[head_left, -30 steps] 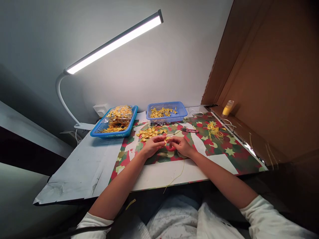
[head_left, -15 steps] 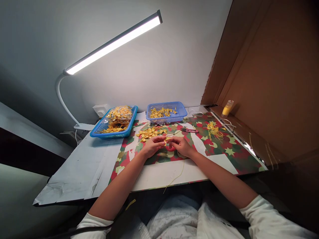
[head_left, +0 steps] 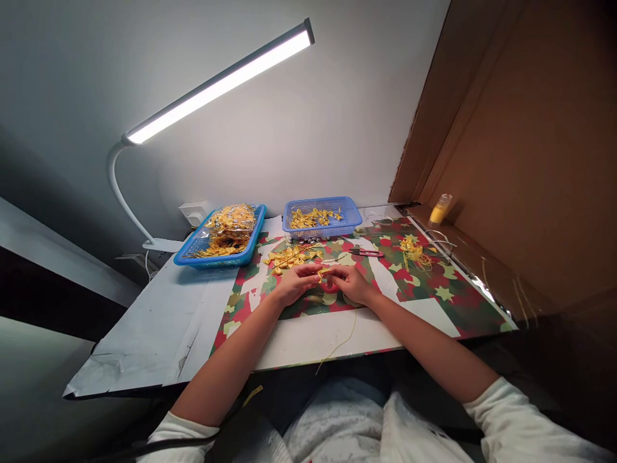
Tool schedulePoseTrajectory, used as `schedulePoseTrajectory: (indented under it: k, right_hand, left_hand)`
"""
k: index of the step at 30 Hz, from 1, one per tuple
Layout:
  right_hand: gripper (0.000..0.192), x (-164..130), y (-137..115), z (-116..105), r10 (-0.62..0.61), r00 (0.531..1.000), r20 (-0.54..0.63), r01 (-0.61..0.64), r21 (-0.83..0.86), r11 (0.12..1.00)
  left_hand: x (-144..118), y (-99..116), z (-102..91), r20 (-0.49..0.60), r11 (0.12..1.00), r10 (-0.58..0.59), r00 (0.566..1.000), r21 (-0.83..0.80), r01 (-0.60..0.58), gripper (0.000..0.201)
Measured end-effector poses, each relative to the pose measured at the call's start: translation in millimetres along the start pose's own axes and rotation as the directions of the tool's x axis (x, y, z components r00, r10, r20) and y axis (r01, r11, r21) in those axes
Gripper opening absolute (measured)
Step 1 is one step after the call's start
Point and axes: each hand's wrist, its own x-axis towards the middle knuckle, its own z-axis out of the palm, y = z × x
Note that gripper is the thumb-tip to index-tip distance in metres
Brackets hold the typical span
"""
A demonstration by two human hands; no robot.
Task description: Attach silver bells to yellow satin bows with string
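My left hand (head_left: 295, 284) and my right hand (head_left: 351, 283) meet over the patterned sheet, both with fingers pinched. Between their fingertips is a small yellow ribbon piece (head_left: 322, 273), gripped from both sides; its exact shape is too small to make out. A thin yellow thread (head_left: 344, 339) trails from below my right hand over the table's front edge. Just beyond my left hand lies a pile of yellow ribbon pieces (head_left: 289, 257). Red-handled thread snips (head_left: 367, 253) lie behind my right hand.
Behind stand a blue basket (head_left: 179, 258) with a bagged yellow heap and a violet-blue basket (head_left: 357, 222) with yellow pieces. Silver beads (head_left: 308, 240) lie before it. Yellow threads (head_left: 417, 256) and a yellow-filled bottle (head_left: 439, 211) are at right. A lamp (head_left: 222, 80) hangs above.
My right fingers have shifted slightly, and more of the yellow ribbon piece shows between my hands. Everything else looks the same.
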Motion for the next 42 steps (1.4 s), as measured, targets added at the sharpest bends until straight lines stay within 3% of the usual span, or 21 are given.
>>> schedulePoseTrajectory:
  k: [9,17,30,42]
  right_hand:
    - [0.023,0,0,-1,-0.004,1.0,0.016,0.004,-0.018,1.0]
    - [0.02,0,5,2,0.03,1.0,0.002,-0.03,-0.014,0.999]
    - [0.021,5,7,-2,0.038,0.997,-0.069,-0.042,-0.061,0.997]
    - [0.023,5,11,3,0.003,0.993,-0.115,-0.017,-0.119,0.993]
  left_hand:
    - [0,-1,-1.1,0.043,1.0,-0.016,0.999,0.017,0.015,0.042]
    - [3,-5,-1.4,0.016,0.999,-0.012,1.0,0.036,0.011,0.042]
    - [1,-1,6.0,-0.054,0.988,0.145,0.988,0.065,-0.141,0.036]
    - [3,-5,6.7,-0.05,0.973,0.18,0.982,0.153,-0.17,0.035]
